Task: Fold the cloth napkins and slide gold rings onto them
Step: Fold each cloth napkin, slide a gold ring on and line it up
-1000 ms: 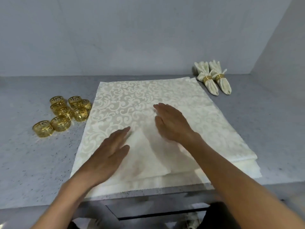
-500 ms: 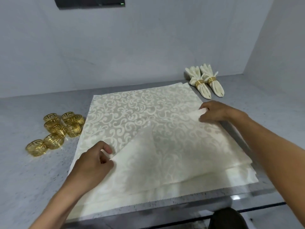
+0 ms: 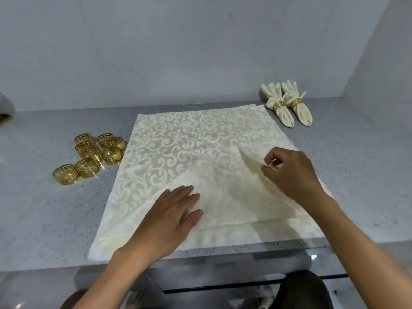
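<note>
- Cream damask napkin [image 3: 178, 139] spread flat on grey speckled counter [image 3: 44, 208], top of a small stack; lower layers peeking out along near edge, count not clear.
- Near-left corner folded in toward middle, tip lying about centre of cloth; plain reverse side showing as pale triangle.
- Near-right corner [image 3: 252, 159] lifted off the stack, mid-fold, not yet laid down.
- Left hand [image 3: 171, 217] flat, fingers straight, pressing folded-in left flap; holding nothing.
- Right hand [image 3: 292, 175] pinching raised right corner between thumb and fingertips; other fingers curled.
- Judged step: second corner fold of this napkin in progress; far corners untouched, so folding early on; no ring on it yet.
- Done so far: two finished napkins [image 3: 287, 105] at far right of counter, side by side, each gathered and cinched by a gold band; just beside far-right corner of the stack.
- Left to do: finish folds on top napkin, gather, slide ring on; then same for layers beneath.
- Loose gold rings [image 3: 93, 157] clustered on counter left of the stack, near its left edge, apart from both hands; roughly eight, fretwork pattern, exact count unsure where overlapping.
- Ring supply looks ample for remaining cloths; overall judged well under halfway.
- Grey wall behind; dark shapes below counter edge, not identifiable.
</note>
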A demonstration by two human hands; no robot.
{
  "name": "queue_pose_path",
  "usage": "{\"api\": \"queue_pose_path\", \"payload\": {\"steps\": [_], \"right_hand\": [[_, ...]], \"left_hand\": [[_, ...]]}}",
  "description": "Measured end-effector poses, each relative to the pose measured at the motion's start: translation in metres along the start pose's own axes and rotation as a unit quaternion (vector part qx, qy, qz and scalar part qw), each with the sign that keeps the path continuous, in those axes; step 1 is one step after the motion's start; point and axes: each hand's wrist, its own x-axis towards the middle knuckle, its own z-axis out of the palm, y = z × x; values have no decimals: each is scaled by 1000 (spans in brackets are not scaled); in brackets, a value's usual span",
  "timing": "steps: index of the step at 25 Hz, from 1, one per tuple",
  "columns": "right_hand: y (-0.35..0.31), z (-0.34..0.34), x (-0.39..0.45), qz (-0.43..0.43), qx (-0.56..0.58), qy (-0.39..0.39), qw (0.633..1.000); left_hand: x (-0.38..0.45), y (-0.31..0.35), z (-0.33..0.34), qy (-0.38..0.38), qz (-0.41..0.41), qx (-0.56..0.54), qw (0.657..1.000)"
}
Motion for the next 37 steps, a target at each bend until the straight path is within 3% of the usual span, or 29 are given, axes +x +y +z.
{"api": "queue_pose_path", "payload": {"steps": [6, 13, 18, 20, 21, 24, 25, 26, 28, 29, 31, 33, 36, 37], "right_hand": [[-34, 27, -59, -91, -15, -2, 996], [-30, 40, -78, -108, 32, -66, 991], [-32, 6, -70, -86, 92, -243, 962], [-29, -5, -49, -61, 145, -195, 968], [-23, -5, -39, -48, 114, -157, 980], [-6, 20, -33, -31, -147, -181, 972], [1, 27, -38, -44, -192, -157, 968], [3, 28, -43, -67, -189, -102, 974], [-10, 25, -54, -112, -69, 7, 991], [-22, 26, -61, -118, 17, 7, 993], [-46, 35, -75, -114, 117, -79, 983], [-55, 47, -81, -99, 127, -115, 980], [-55, 59, -78, -74, 114, -84, 987], [-57, 62, -79, -86, 84, -67, 991]], "left_hand": [[2, 17, 10, 7, 20, -13, 1000], [6, 34, 22, 82, 78, -75, 991], [9, 41, 39, 119, 129, -29, 984], [9, 41, 41, 124, 128, -18, 984], [9, 41, 42, 128, 130, -10, 983], [6, 42, 41, 130, 134, -1, 982], [7, 43, 41, 128, 137, -1, 982], [7, 43, 41, 130, 140, 2, 982], [8, 45, 41, 137, 145, 6, 980], [9, 46, 42, 140, 144, -1, 980], [8, 46, 41, 132, 149, -26, 980], [2, 50, 35, 118, 156, -98, 976], [-5, 46, 5, 143, 87, -302, 938], [-3, 34, -8, 165, 54, -324, 930]]}}
